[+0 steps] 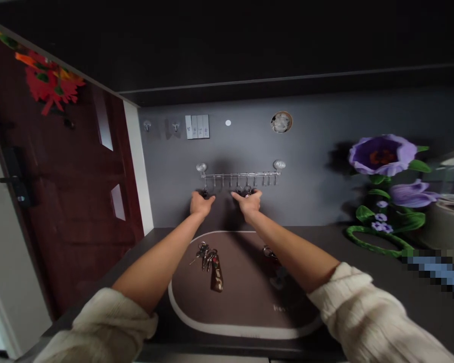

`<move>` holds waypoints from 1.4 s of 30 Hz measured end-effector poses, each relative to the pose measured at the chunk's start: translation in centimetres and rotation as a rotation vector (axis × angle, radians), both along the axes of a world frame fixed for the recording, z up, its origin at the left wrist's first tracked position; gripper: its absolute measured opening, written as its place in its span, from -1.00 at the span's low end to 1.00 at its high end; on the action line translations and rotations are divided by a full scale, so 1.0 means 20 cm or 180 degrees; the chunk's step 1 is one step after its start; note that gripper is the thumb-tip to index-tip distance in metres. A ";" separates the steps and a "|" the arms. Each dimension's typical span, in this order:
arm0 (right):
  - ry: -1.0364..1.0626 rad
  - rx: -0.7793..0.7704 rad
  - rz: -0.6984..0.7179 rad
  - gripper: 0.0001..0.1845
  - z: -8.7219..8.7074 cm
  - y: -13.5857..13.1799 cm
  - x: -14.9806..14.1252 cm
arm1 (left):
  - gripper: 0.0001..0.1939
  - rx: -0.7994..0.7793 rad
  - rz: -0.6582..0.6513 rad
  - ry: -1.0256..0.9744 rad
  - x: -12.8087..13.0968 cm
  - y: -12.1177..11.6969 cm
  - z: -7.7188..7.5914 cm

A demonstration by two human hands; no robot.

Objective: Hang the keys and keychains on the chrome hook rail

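Rumpled cream sleeves are bunched around the forearms. On a smooth brown mat, rounded and pale-rimmed, a bunch of metal keys is laid with a flat, patterned strap. Beyond, under a slender, shiny rack of small hooks, a small dark item is seen at the left hand and metal rings at the right hand. The fingers are partly hidden; whether anything is gripped cannot be told. The rack is fixed to a matte grey wall by round, clear mounts.
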State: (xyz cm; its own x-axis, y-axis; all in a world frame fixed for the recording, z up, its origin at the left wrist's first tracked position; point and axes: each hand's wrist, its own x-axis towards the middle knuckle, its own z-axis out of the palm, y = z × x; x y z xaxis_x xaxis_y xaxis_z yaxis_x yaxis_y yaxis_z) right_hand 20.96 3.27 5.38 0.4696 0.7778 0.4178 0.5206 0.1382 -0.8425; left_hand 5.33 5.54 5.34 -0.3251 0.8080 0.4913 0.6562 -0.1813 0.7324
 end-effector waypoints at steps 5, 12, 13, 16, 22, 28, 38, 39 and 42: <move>0.0666 -0.0022 0.0055 -0.69 0.01 0.03 -0.04 | -0.85 -0.0214 -0.0575 -0.0979 0.05 0.06 -0.02; 0.1333 -0.0334 0.1244 -0.88 0.22 -0.13 0.05 | -0.82 -0.0193 -0.1451 -0.1212 -0.04 -0.08 0.15; 0.1431 -0.0349 0.1355 -0.89 0.27 -0.15 0.06 | -0.80 -0.0167 -0.1408 -0.1053 -0.05 -0.09 0.20; 0.1491 -0.0424 0.1481 -0.91 0.43 -0.15 0.08 | -0.78 -0.0147 -0.1206 -0.0526 -0.05 -0.10 0.33; 0.1234 -0.0652 0.1849 -0.91 0.54 -0.22 0.06 | -0.74 -0.0439 -0.1663 0.0182 0.01 -0.19 0.38; 0.0003 -0.1712 0.1697 -0.82 0.09 -0.41 0.01 | -0.65 -0.0949 -0.1637 0.1359 0.04 -0.43 0.01; -0.2438 -0.1383 0.1197 -0.79 -0.10 -0.55 -0.07 | -0.76 -0.0872 -0.1160 0.1552 0.05 -0.58 -0.19; -0.2457 -0.1440 0.1257 -0.76 -0.05 -0.57 -0.05 | -0.73 -0.0872 -0.1257 0.1470 0.03 -0.59 -0.16; -0.2033 -0.1325 0.1819 -0.70 0.09 -0.63 0.01 | -0.66 -0.0962 -0.2099 0.0984 -0.05 -0.63 -0.05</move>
State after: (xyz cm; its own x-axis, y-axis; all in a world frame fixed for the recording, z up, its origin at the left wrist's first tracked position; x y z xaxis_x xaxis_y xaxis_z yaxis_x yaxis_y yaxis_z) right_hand 21.07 -9.32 7.13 -0.2490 0.9632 0.1016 0.8461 0.2674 -0.4612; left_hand 4.40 -7.00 4.39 0.3832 0.8996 0.2097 0.6646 -0.4261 0.6138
